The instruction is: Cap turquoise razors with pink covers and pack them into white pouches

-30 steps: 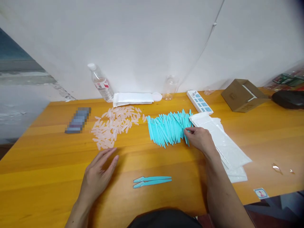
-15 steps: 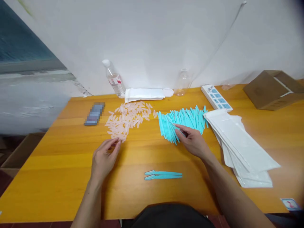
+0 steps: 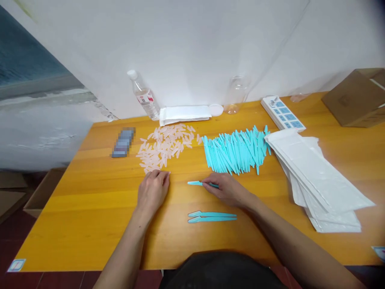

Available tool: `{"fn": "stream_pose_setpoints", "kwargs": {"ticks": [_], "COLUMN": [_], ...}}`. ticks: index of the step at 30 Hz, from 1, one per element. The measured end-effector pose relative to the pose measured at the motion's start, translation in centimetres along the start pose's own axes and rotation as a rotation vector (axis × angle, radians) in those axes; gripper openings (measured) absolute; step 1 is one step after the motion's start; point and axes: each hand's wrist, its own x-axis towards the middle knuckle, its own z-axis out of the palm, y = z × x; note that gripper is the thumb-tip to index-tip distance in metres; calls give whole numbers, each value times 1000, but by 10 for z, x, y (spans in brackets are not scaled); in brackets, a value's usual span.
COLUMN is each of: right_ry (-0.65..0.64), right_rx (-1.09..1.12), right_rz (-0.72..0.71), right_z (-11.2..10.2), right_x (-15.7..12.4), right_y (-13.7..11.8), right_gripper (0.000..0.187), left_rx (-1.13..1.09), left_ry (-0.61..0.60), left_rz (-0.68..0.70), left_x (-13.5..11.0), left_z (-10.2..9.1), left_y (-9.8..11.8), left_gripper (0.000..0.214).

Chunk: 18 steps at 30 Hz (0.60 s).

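Observation:
A turquoise eyebrow razor (image 3: 195,183) lies pinched in my right hand (image 3: 224,187), its blade end pointing left. My left hand (image 3: 152,188) is closed at the near edge of a heap of translucent pinkish blade caps (image 3: 161,148). A small pale tip, which looks like one of these caps, shows at its fingertips; the fingers hide the rest. Beyond my right hand lies a wide pile of turquoise razors (image 3: 237,152). Two more razors (image 3: 212,216) lie side by side on the table closer to me, with clear caps over their blade ends.
White plastic sleeves (image 3: 319,172) are stacked at the right, beside a power strip (image 3: 282,113). Along the wall stand a water bottle (image 3: 146,98), a white packet (image 3: 185,114) and a clear jar (image 3: 236,96). A phone (image 3: 123,142) lies left, a cardboard box (image 3: 355,98) far right.
My right hand has drawn a razor from the pile toward me and turned it sideways. My left hand has closed and moved right, away from the caps. The view has shifted slightly.

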Motion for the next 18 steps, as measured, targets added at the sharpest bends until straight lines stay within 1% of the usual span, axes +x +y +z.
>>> {"fn": "stream_pose_setpoints", "kwargs": {"ticks": [2, 4, 6, 7, 8, 10, 11, 12, 13, 15, 16, 18], "right_ry": [7, 7, 6, 8, 11, 18, 22, 24, 24, 24, 24, 25], "right_rx": [-8, -11, -11, -12, -16, -19, -15, -9, -1, 10, 13, 17], "right_rz": [9, 6, 1, 2, 4, 3, 0, -5, -9, -13, -12, -7], "right_z": [-1, -1, -1, -1, -1, 0, 0, 0, 0, -1, -1, -3], "right_x": [0, -1, -1, -1, -1, -1, -1, -1, -1, -1, -1, -1], "right_y": [1, 1, 0, 0, 0, 0, 0, 0, 0, 1, 2, 3], "right_gripper": [27, 28, 28, 28, 27, 26, 25, 25, 25, 25, 26, 27], "left_rx": [-25, -129, -347, -502, -681, -1040, -1183, -1290, -1360, -1422, -1436, -1450], "left_ry": [-90, -122, -117, -125, -149, -208, -219, -204, -171, -99, -83, -98], "left_rz": [8, 32, 43, 16, -33, -183, -265, -338, -399, -479, -495, -494], "left_x": [2, 3, 1, 0, -2, -7, -9, -11, -13, -17, -19, -22], "left_z": [-1, 0, 4, 6, 8, 12, 13, 14, 14, 14, 14, 14], "left_y": [4, 7, 9, 12, 14, 22, 27, 31, 35, 40, 42, 41], "left_gripper": [29, 31, 30, 30, 31, 35, 38, 39, 41, 42, 42, 41]}}
